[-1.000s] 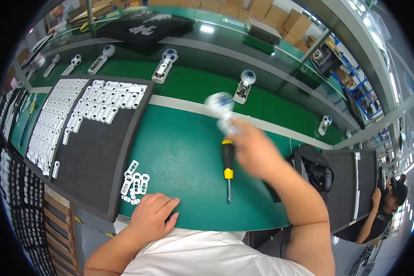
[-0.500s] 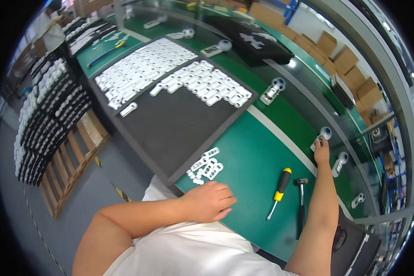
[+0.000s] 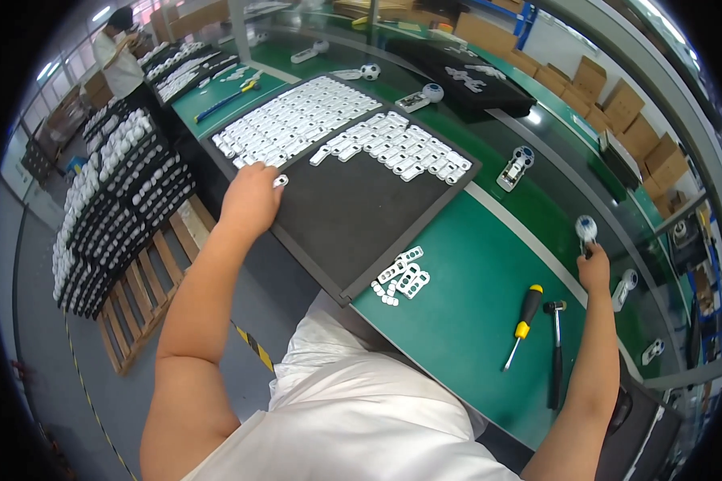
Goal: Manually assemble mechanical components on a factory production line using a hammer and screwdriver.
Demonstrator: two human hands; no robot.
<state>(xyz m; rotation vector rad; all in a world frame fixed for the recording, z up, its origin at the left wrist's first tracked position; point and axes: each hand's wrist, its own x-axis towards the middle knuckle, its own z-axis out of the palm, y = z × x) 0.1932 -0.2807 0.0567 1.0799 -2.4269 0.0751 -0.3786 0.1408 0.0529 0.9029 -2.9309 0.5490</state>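
My L hand (image 3: 250, 199) is at the near-L edge of the black tray (image 3: 341, 228), fingers narrow, apparently pinching one white cover (image 3: 281, 181); only its end pokes out, so can't tell if it's lifted. My R hand (image 3: 594, 268), arm stretched out, has its fingers closed round the lower end of a white gadget (image 3: 586, 230) w/ a round head, over the belt (image 3: 549, 212); can't tell if it's clear of the belt.

Just changed: 0.5 s ago L hand lay idle on the table edge; now it's on the cover while R hand keeps the gadget. Means, I'd judge, both parts are in hand at once, but well apart.

Btwn the hands: small white parts (image 3: 401, 272) on the green table (image 3: 465, 321), then screwdriver (image 3: 525, 319) & hammer (image 3: 556, 353), nearer R arm. Beyond: rows of covers (image 3: 297, 120) on the tray, more gadgets (image 3: 515, 168) along the belt, cardboard boxes (image 3: 588, 76) at the back.
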